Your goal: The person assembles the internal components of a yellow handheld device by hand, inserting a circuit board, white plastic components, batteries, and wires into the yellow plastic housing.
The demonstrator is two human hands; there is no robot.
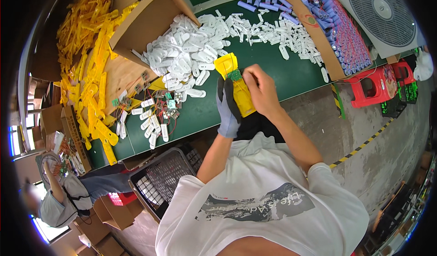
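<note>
The left hand, gloved in grey with dark fingers, grasps a yellow case along its left side, the wrist below and the fingers pointing away from the body. The case lies in front of the person's chest, near the close edge of the green table; its long axis runs obliquely, from the far left end, where a yellow flap shows, to the near right end, beside the lap. A small green circuit board sits across the case toward its far end. The bare right hand approaches from the opposite side, its fingers curled inward just right of the board; whether they pinch anything or only touch the edge cannot be told. The governing relation is judged to be this: the board lies immediately left of the right fingertips, which are nearer to it than the bulk of the left palm, so the left hand serves as support and the right is better placed for fine work. Beyond and to the left of the case, a heap of white parts covers the table, well apart from the right hand.
</note>
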